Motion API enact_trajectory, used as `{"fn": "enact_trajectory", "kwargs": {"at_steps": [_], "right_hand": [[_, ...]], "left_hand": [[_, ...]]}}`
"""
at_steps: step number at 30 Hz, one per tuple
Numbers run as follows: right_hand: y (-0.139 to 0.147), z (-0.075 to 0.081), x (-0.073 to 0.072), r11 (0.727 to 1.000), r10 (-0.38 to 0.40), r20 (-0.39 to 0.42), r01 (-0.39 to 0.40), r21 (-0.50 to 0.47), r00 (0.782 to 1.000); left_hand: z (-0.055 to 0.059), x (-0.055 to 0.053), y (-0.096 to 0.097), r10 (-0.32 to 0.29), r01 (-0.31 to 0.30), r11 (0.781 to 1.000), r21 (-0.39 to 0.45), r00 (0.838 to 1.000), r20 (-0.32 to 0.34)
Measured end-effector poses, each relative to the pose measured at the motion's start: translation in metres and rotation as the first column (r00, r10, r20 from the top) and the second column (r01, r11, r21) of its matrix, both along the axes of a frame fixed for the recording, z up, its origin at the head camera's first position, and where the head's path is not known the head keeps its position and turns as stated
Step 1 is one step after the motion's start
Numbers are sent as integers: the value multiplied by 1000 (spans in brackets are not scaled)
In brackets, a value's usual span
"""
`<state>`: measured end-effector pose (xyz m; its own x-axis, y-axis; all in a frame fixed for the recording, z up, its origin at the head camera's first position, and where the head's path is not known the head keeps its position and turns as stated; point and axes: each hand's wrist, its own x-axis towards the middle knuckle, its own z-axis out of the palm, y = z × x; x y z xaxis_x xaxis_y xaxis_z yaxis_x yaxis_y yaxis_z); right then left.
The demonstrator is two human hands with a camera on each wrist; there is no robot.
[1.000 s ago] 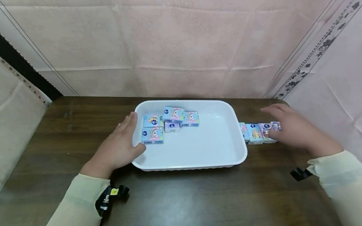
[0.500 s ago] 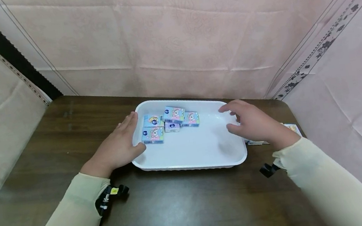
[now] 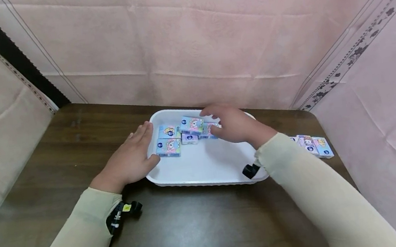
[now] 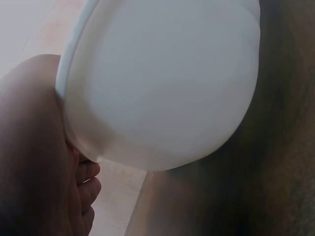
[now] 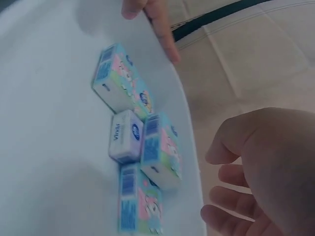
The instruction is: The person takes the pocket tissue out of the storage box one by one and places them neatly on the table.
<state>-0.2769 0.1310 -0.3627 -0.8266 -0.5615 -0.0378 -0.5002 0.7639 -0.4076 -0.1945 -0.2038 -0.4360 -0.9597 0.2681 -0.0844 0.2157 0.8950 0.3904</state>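
My left hand point(image 3: 128, 162) lies along the left end of a white plastic tray point(image 3: 196, 169), fingers straight on the outside of the rim and thumb at the near corner. My right hand point(image 3: 233, 125) hovers over the tray's far right part with fingers loosely bent and nothing between them. Its fingertips overlap one of several small tissue packs in the head view. Those packs sit in the left half: a blue-pink pack point(image 3: 168, 147) in front, a pale lilac Vinda pack point(image 5: 126, 137) in the middle, and a tilted pack point(image 3: 191, 124) leaning over its neighbours.
More tissue packs point(image 3: 310, 145) lie in a row on the dark wooden table point(image 3: 182, 234), right of the tray and partly behind my right forearm. Pale cloth curtains point(image 3: 209, 38) hang along the table's back and sides.
My right hand has moved left from beside the row of packs, across the tray's right rim, to near the packs inside. The left hand and the tray have stayed put.
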Motion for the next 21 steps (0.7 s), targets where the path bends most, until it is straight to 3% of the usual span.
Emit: {"fn": "enact_trajectory", "kwargs": {"at_steps": [11, 21], "right_hand": [[-45, -14, -18, 983, 64, -69, -51, 174, 996], [-68, -30, -24, 984, -41, 69, 28, 176, 997]], "left_hand": [[2, -1, 2, -5, 5, 1000, -30, 1000, -6], [1, -1, 1, -5, 5, 1000, -22, 1000, 0]]}}
